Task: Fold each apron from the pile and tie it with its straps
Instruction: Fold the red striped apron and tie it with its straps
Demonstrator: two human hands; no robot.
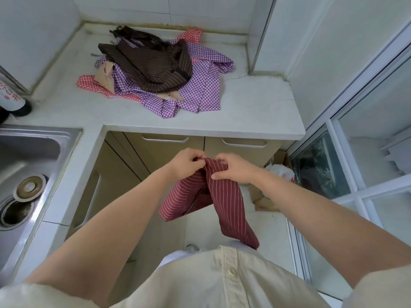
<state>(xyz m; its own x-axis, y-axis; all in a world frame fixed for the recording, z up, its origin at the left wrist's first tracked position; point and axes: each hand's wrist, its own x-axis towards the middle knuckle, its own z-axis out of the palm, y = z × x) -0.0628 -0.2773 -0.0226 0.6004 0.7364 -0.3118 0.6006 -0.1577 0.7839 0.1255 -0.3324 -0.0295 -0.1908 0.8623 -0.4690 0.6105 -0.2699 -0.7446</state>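
Matt striped cloth apron (222,196), glossy metal sink (26,152), smooth pale stone-like counter (244,112).

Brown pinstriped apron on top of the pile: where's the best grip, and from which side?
Pinch the brown pinstriped fabric apron at its near-right corner, from above, reaching over the white counter front edge. It lies topmost on the purple checked aprons, that corner raised and uncovered; its straps tangle at the back.

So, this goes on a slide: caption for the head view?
Left hand and right hand pinch a red striped apron; the apron pile waits on the counter.
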